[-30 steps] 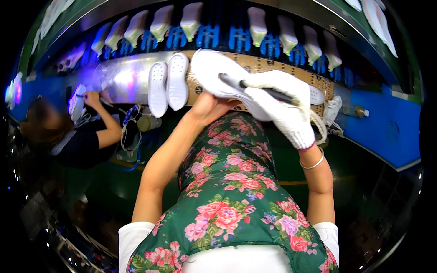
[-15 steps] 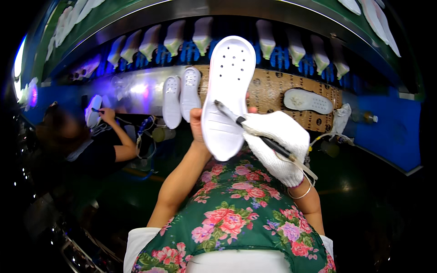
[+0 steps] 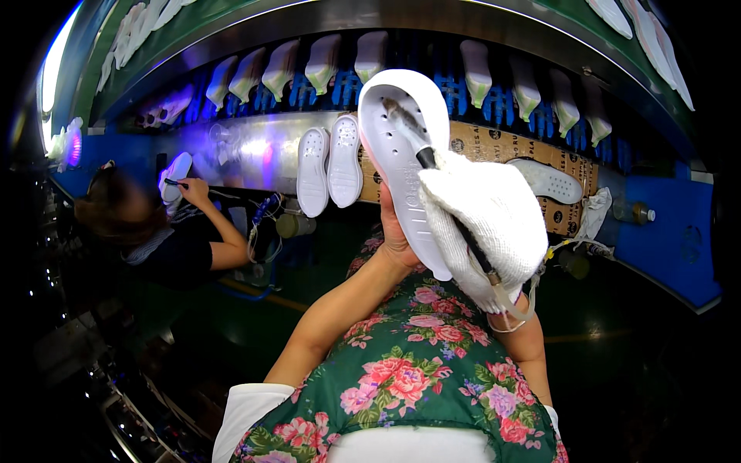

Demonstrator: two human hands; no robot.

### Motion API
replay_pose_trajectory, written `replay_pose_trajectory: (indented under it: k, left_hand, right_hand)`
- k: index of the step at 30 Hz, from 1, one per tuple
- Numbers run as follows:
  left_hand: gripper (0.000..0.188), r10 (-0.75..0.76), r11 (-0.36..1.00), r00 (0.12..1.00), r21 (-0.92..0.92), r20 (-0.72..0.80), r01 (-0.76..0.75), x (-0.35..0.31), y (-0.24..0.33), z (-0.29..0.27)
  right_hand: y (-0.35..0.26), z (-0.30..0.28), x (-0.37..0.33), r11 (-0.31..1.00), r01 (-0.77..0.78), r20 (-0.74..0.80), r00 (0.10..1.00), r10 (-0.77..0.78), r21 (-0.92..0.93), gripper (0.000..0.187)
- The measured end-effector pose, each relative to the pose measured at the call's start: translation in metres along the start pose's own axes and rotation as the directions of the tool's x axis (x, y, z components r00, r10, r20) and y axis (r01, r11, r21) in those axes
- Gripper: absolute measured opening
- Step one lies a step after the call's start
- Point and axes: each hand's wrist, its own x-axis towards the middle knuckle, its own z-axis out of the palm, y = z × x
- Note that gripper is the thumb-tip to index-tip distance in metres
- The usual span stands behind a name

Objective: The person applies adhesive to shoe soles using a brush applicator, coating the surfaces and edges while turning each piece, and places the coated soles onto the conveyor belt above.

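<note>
My bare left hand (image 3: 396, 230) grips a white shoe sole (image 3: 396, 166) by its left side, low down. The sole is tilted, its raised rim curving round the upper end, with small dark holes inside. My right hand (image 3: 494, 220), in a white knitted glove, is closed round a black-handled brush (image 3: 423, 148). Its bristles lie against the inside of the sole's upper end, by the holes. From the handle's lower end runs a clear tube (image 3: 513, 302). The glove hides part of the sole's right edge.
Two white soles (image 3: 312, 174) stand on the metal bench. Another sole (image 3: 546, 181) lies on the cardboard (image 3: 488, 145). Pale shoe forms (image 3: 322, 62) hang in a row behind. At left a co-worker's hand (image 3: 194, 190) brushes a sole. A bottle (image 3: 639, 214) is at right.
The sole has tipped, so its rim now shows at the upper end. My right hand and the brush have moved up from the sole's middle to that end.
</note>
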Motion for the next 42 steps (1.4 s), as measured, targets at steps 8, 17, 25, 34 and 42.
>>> replay_pose_trajectory:
  k: [8,17,25,34,42]
  left_hand:
    - [0.103,0.055,0.994,0.958,-0.106,0.283,-0.026,0.018,-0.025,-0.024]
    - [0.101,-0.115,0.957,0.993,0.270,0.028,0.103,0.017,0.002,-0.012]
    - [0.107,0.019,0.933,0.996,0.360,-0.090,0.015,0.016,0.007,-0.008]
    - [0.102,-0.051,0.977,0.995,0.213,0.089,0.031,0.021,0.012,-0.002]
    - [0.105,-0.058,0.971,0.993,0.236,0.106,0.031,0.027,0.019,0.002]
  right_hand:
    - [-0.005,0.014,-0.010,0.998,-0.041,-0.025,0.999,0.042,0.051,0.032]
    - [-0.010,0.018,-0.017,0.992,-0.127,-0.047,0.991,0.126,-0.015,0.031]
    - [-0.008,0.023,-0.023,0.991,-0.133,-0.093,0.987,0.132,-0.007,0.027]
    - [0.004,0.025,-0.037,0.995,-0.069,-0.087,0.994,0.062,-0.075,0.027]
    - [0.013,0.016,-0.046,0.998,-0.011,0.003,1.000,0.011,-0.063,0.029]
